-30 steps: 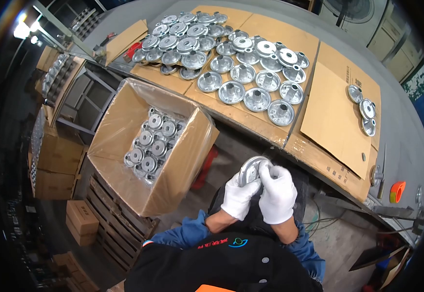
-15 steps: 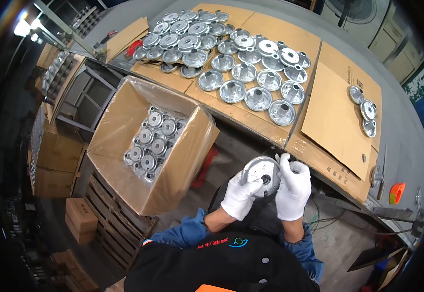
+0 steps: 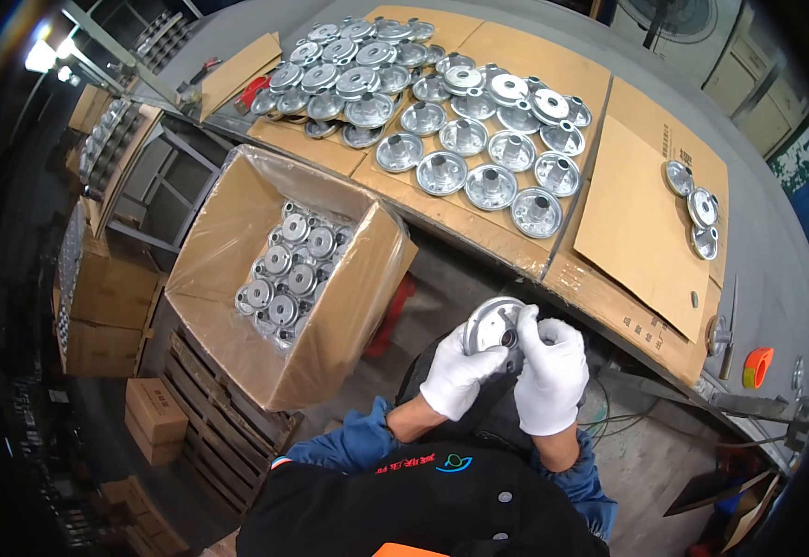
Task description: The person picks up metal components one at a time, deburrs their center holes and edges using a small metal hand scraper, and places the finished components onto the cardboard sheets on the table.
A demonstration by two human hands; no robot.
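A round metal casting [image 3: 488,329] with a dark-ringed central hole is tilted up in front of my body. My left hand [image 3: 461,376], in a white glove, grips its left and lower edge, thumb across the face. My right hand [image 3: 553,371], also white-gloved, is closed at the casting's right side, fingertips at the upper right rim. It covers part of the face. Whatever its fingers pinch is too small or hidden to name.
Similar castings [image 3: 491,187] stand in rows and stacks on the cardboard-covered table [image 3: 646,320]. A plastic-lined carton [image 3: 325,348] at the left holds several more. An orange tape-like ring [image 3: 757,369] lies at the right. A wooden pallet [image 3: 209,408] is on the floor.
My right hand has moved slightly left and down, over more of the casting's face. A small greyish thing seen at its fingertips before is now hidden. The casting has turned a little.
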